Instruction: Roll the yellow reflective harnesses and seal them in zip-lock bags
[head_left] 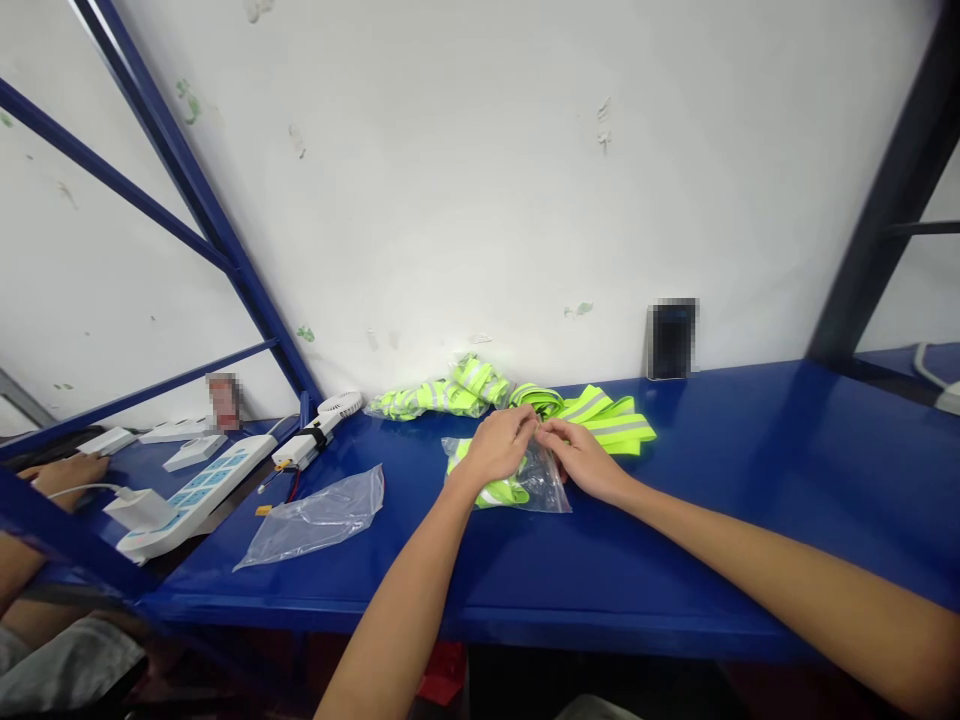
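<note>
"So, how do the hands stand?"

"Close together. The left hand (pixel 504 442) and the right hand (pixel 585 457) have bent fingers, and their fingertips nearly meet at the far side of a clear bag (pixel 546 485). They look set to pinch, but what lies between them is hidden, so I can't tell what they grip, if anything."

"Why so close?"

"Probably because film that limp gives way under one hand; the second would steady it."

"And inside the bag?"

"Folded yellow-green reflective material (pixel 510 493), partly covered by the left hand. The bag lies on the surface (pixel 750 480) in front of the person. I'd say resting it there spares the hands its weight."

"Beyond that?"

"Loose reflective bands (pixel 615 425) lie just past the right hand, handily near. Bagged bundles (pixel 427 398) sit by the wall (pixel 487 200), perhaps to leave working room. A flat bag (pixel 322 520), nothing showing inside, lies to the left of the hands."

"Farther out?"

"Leftward, a small white fan (pixel 341 403) and a power strip (pixel 217 478), then a co-worker's hand (pixel 71 475). Right of the bands, a dark blurred object (pixel 673 342) stands against the wall, which presumably props it."
</note>
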